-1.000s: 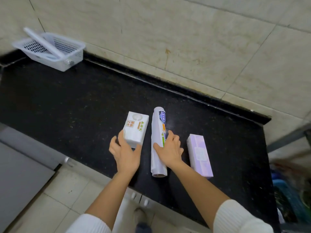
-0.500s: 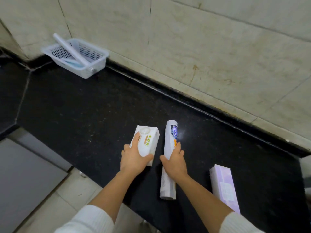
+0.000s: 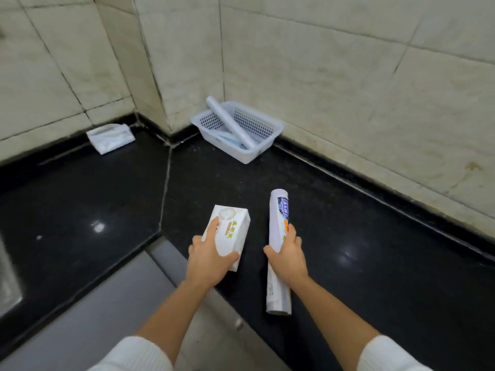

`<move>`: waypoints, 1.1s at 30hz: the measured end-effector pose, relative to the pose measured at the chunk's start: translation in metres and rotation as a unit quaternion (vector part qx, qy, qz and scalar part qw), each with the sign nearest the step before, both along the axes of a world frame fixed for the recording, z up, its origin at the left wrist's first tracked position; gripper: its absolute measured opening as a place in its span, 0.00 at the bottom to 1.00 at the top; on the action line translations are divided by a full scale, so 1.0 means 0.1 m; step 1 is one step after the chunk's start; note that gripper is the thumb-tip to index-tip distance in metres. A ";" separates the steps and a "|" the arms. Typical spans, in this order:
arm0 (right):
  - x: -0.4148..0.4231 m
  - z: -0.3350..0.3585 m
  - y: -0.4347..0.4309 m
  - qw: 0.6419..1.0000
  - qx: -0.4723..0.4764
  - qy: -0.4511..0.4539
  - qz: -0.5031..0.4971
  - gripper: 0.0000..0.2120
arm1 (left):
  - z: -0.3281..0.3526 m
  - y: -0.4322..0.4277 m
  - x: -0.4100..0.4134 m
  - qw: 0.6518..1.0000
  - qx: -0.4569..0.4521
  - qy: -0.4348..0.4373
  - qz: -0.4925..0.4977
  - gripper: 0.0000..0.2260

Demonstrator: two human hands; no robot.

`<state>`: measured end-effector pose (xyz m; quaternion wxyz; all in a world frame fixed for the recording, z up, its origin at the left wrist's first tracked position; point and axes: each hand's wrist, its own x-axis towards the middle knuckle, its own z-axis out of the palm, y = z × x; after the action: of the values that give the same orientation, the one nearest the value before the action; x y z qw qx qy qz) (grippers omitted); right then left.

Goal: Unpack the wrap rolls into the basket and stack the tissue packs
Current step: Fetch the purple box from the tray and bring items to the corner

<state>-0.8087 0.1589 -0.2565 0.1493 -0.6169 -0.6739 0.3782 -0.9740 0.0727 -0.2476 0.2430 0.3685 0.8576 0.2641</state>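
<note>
My left hand (image 3: 210, 259) grips a white tissue pack (image 3: 231, 231) with green and orange print, lifted above the black counter's front edge. My right hand (image 3: 288, 257) is closed around the middle of a packaged wrap roll (image 3: 278, 220), white with a blue label, its far end pointing at the wall. A white perforated basket (image 3: 263, 145) sits in the corner against the wall. One unpacked white roll (image 3: 230, 124) leans across the basket, and something light blue lies on its bottom.
A flattened white pack or wrapper (image 3: 111, 137) lies on the left counter against the wall. The black counter (image 3: 361, 236) meets tiled walls behind. A grey cabinet front and tiled floor show below my arms. A metal sink edge (image 3: 8, 285) is at far left.
Both hands have lifted the tissue pack and the wrap roll off the counter. My view has swung left, so the basket is nearer the centre and the purple tissue pack is out of view.
</note>
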 end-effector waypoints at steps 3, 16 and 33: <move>-0.67 -0.02 -0.01 1.000 -0.007 0.018 0.005 0.41 | 0.03 -0.02 -0.66 1.000 0.002 0.005 0.003 0.43; -2.61 -0.11 0.94 0.994 0.032 0.013 0.103 0.41 | 0.08 0.83 -2.65 0.998 0.014 0.027 0.051 0.44; -3.75 -0.28 1.69 0.995 0.014 -0.019 0.094 0.41 | -0.02 1.64 -4.56 0.993 -0.048 0.108 -0.001 0.44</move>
<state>-1.1837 0.3280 -0.2844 0.1085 -0.5557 -0.7368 0.3696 -1.4297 0.2366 -0.2496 0.1664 0.3832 0.8903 0.1811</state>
